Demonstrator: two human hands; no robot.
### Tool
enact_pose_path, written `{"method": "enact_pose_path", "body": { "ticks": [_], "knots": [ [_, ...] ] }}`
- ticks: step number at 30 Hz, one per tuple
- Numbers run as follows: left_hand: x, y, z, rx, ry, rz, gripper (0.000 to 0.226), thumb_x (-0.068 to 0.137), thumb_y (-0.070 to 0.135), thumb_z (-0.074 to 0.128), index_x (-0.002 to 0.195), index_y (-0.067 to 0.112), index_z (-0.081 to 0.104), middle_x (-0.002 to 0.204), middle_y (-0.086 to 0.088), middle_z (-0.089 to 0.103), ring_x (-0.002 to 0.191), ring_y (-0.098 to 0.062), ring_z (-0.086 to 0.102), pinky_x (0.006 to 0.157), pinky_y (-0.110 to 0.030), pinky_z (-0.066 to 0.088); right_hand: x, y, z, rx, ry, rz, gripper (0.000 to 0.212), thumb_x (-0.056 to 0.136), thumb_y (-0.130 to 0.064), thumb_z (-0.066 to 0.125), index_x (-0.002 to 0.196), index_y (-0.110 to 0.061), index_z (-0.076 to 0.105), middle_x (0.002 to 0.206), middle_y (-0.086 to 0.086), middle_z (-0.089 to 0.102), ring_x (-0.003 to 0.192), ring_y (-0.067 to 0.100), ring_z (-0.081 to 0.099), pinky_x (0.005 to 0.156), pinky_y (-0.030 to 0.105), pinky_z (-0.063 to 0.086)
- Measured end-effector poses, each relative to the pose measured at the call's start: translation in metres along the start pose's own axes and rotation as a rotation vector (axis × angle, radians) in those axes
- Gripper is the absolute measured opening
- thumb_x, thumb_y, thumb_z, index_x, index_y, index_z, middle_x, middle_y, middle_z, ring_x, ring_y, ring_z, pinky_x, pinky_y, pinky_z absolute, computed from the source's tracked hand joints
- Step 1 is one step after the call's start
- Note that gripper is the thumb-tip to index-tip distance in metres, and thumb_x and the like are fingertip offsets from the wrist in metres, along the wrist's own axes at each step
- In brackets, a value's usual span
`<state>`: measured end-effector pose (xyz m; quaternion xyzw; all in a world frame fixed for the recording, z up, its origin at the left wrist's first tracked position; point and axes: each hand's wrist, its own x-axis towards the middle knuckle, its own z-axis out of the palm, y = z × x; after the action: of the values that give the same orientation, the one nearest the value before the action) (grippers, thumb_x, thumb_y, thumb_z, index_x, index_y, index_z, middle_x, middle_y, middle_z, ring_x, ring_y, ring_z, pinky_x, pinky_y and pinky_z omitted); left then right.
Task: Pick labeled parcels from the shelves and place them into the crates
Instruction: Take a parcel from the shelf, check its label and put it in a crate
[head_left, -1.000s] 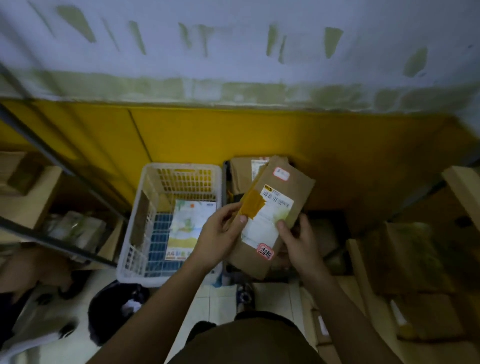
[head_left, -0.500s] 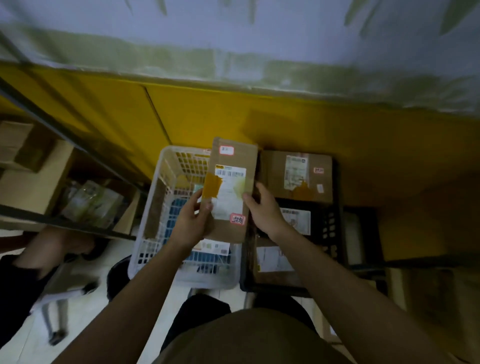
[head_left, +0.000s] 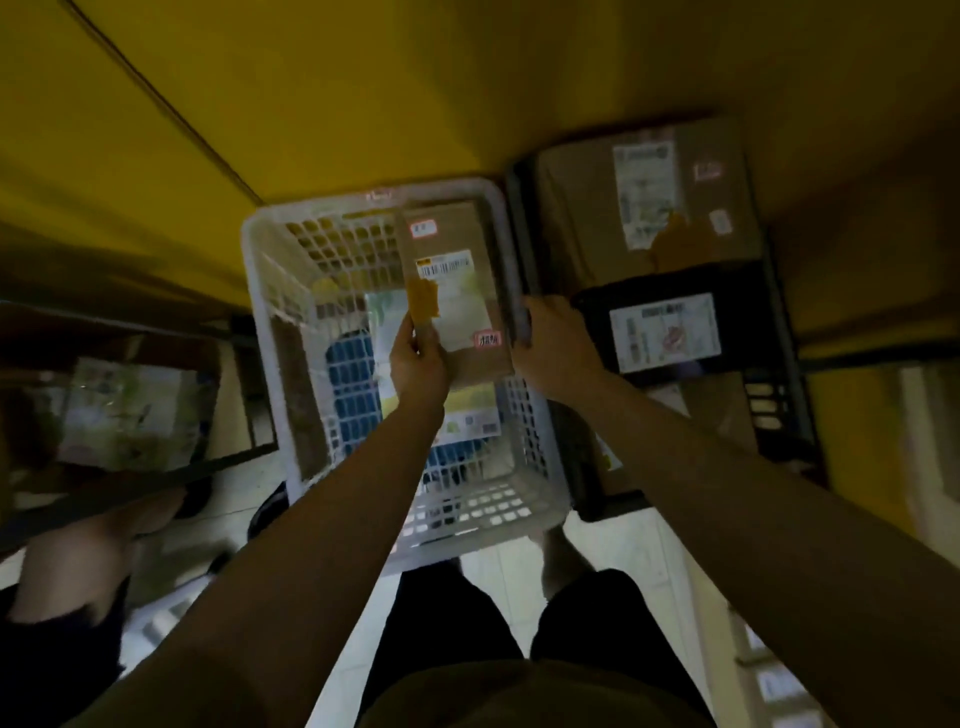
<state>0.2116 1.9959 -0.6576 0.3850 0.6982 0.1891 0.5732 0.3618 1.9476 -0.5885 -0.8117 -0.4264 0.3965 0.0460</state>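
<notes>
Brown cardboard parcel with white barcode label is tilted over the white plastic lattice crate, partly inside the rim, not yet set down. Left hand pinches its lower left edge. Right hand is at its right edge by the rim; can't tell if it grips. One flat printed packet is already on the crate floor. The adjacent black plastic crate holds a brown box and a black labelled parcel. Judgement: drop-off nearly done, more picks probably left.
</notes>
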Motion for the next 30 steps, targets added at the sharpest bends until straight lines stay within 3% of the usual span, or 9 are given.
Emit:
{"method": "enact_pose_path", "body": {
  "ticks": [4,7,12,16,20,23,25,27,30],
  "knots": [
    [0.031,-0.016,0.012,0.033,-0.013,-0.019,0.047,0.108,0.045,0.040,0.152,0.031,0.042,0.087,0.016,0.060,0.078,-0.030,0.062,0.069,-0.058,0.058,0.006,0.010,0.021,-0.124,0.001,-0.012,0.064,0.101,-0.025,0.055,0.157,-0.015,0.026,0.160,0.022,0.014,0.132,0.048,0.039,0.108,0.052,0.042],
    [0.049,-0.029,0.017,0.065,-0.035,-0.026,0.046,0.108,0.045,0.040,0.152,0.033,0.041,0.092,0.023,0.056,0.081,-0.020,0.062,0.077,-0.058,0.059,0.009,0.019,0.032,-0.190,-0.035,-0.006,0.075,0.100,-0.017,0.056,0.161,-0.017,0.013,0.167,0.021,-0.007,0.131,0.048,0.046,0.098,0.046,0.050],
    [0.059,-0.053,0.018,0.128,-0.199,-0.036,0.045,0.108,0.037,0.044,0.152,0.042,0.035,0.114,0.006,0.062,0.083,-0.024,0.064,0.073,-0.064,0.058,0.004,0.036,0.042,-0.310,-0.010,-0.048,0.087,0.096,-0.014,0.059,0.162,-0.017,0.002,0.166,0.018,-0.020,0.123,0.042,0.055,0.080,0.037,0.050],
    [0.066,-0.053,0.020,0.152,-0.211,-0.058,0.047,0.110,0.025,0.041,0.153,0.040,0.032,0.125,-0.001,0.059,0.084,-0.021,0.063,0.078,-0.063,0.059,0.004,0.037,0.044,-0.251,-0.042,-0.038,0.092,0.096,-0.013,0.061,0.162,-0.019,-0.003,0.165,0.015,-0.027,0.139,0.045,0.039,0.095,0.044,0.053],
    [0.069,-0.047,0.012,0.209,-0.280,-0.091,0.048,0.109,0.033,0.044,0.155,0.038,0.030,0.128,-0.005,0.056,0.076,-0.014,0.055,0.066,-0.037,0.050,0.005,0.036,0.044,-0.235,-0.044,-0.020,0.092,0.096,-0.014,0.062,0.162,-0.017,-0.002,0.165,0.015,-0.026,0.146,0.045,0.029,0.107,0.047,0.045],
    [0.062,-0.032,-0.004,0.329,-0.333,-0.098,0.057,0.108,0.040,0.044,0.159,0.027,0.024,0.148,-0.011,0.050,0.077,-0.015,0.053,0.063,-0.035,0.042,-0.004,0.036,0.046,-0.247,-0.015,0.000,0.087,0.095,-0.015,0.062,0.162,-0.013,0.007,0.166,0.019,-0.017,0.149,0.046,0.019,0.114,0.053,0.036],
    [0.051,-0.014,-0.020,0.429,-0.381,-0.071,0.063,0.107,0.041,0.046,0.161,0.022,0.020,0.159,-0.010,0.040,0.111,-0.029,0.059,0.079,-0.044,0.047,-0.017,0.034,0.046,-0.275,0.007,-0.020,0.086,0.093,-0.019,0.066,0.160,-0.009,0.013,0.166,0.023,-0.010,0.149,0.046,0.018,0.114,0.055,0.037],
    [0.038,0.007,-0.037,0.581,-0.431,0.054,0.063,0.107,0.033,0.049,0.161,0.017,0.021,0.163,-0.012,0.033,0.141,-0.035,0.042,0.106,-0.047,0.042,-0.033,0.030,0.043,-0.288,0.020,-0.059,0.086,0.092,-0.021,0.068,0.159,-0.006,0.015,0.167,0.024,-0.005,0.149,0.045,0.020,0.113,0.054,0.038],
    [0.009,0.045,-0.061,0.881,-0.536,0.324,0.060,0.108,0.028,0.046,0.161,0.015,0.019,0.166,-0.011,0.026,0.149,-0.034,0.031,0.118,-0.046,0.032,-0.060,0.021,0.026,-0.293,0.069,-0.136,0.080,0.094,-0.016,0.066,0.158,-0.003,0.020,0.166,0.026,0.003,0.150,0.043,0.019,0.113,0.054,0.038]
  ]
}}
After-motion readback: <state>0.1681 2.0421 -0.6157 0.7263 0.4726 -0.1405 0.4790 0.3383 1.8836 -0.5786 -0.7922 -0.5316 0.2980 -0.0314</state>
